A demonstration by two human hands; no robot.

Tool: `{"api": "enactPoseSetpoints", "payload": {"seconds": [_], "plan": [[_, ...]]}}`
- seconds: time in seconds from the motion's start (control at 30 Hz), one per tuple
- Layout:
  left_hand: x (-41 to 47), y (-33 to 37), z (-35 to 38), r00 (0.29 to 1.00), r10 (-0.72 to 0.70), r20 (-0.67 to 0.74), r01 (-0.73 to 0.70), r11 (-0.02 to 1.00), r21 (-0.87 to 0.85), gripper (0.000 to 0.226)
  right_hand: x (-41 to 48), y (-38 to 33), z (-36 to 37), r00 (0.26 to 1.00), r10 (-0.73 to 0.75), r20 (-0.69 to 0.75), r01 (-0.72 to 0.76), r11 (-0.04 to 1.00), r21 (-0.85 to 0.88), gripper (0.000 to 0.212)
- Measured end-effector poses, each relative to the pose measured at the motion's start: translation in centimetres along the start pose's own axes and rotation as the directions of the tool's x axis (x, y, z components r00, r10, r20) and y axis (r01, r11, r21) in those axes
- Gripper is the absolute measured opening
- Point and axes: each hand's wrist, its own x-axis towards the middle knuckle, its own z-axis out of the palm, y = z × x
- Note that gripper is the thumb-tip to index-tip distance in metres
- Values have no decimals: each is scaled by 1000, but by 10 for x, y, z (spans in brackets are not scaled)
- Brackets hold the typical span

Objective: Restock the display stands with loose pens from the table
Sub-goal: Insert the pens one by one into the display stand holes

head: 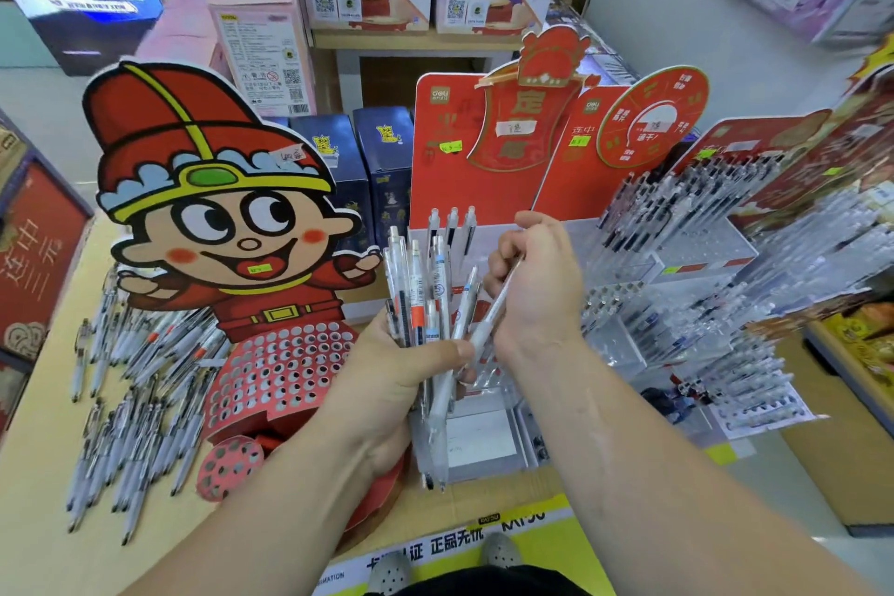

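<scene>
My left hand [404,365] grips a bunch of pens [418,286] upright over the table's front middle. My right hand [537,286] pinches one white pen [476,344] that slants down out of the bunch. Behind the hands stands a red display stand [450,150] with three pens [452,227] upright in its back row. A cartoon-figure stand [271,363] with a perforated red skirt is to the left. Loose pens [130,382] lie scattered on the table at the left.
Clear tiered pen stands [701,257], crowded with pens, fill the right side. Blue boxes [367,169] and pink cartons [261,48] stand behind. The cardboard table top [43,498] ends just before my shoes [392,571].
</scene>
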Motion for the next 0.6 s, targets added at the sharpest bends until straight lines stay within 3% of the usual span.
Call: {"api": "enactPoseSetpoints", "payload": {"seconds": [0.2, 0.4, 0.5, 0.6], "plan": [[4, 4, -3, 998, 47, -52, -47, 999, 3, 37, -1, -6, -21, 991, -13, 135, 37, 984, -173, 10], [7, 5, -10, 998, 36, -55, -35, 999, 23, 36, 15, -27, -43, 972, 28, 233, 18, 981, -194, 8], [10, 3, -15, 994, 29, -109, -28, 1000, 13, 36, 33, -46, -51, 978, -117, 171, 146, 976, -165, 8], [14, 1, -20, 984, 17, -177, -19, 1000, -7, 42, 50, -55, -49, 925, -315, 214, 361, 904, -231, 11]]}}
